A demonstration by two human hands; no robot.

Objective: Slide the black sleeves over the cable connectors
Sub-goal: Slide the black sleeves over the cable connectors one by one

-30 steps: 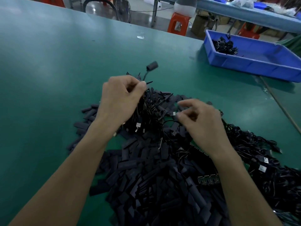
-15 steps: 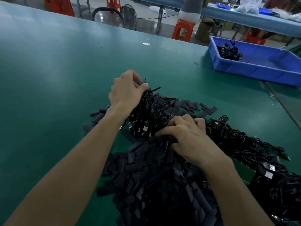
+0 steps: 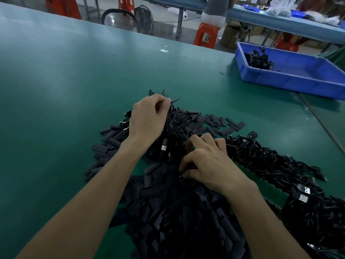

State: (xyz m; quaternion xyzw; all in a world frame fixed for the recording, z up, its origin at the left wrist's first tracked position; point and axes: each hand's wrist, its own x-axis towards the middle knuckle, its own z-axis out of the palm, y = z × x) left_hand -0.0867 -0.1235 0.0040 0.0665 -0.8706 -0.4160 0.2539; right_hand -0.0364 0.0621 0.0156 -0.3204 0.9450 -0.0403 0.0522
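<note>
The left hand (image 3: 149, 118) is gripping a cable bundle (image 3: 174, 125); the right hand (image 3: 209, 165) is picking among loose sleeves (image 3: 168, 212), grasp unclear. Big piles are waiting; most work seems left.

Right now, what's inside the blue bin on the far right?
A small tangle of black cables lies in the far left corner of the blue bin; the visible floor beside it is bare. Its near wall hides the floor just behind it; its right end is cropped.
</note>
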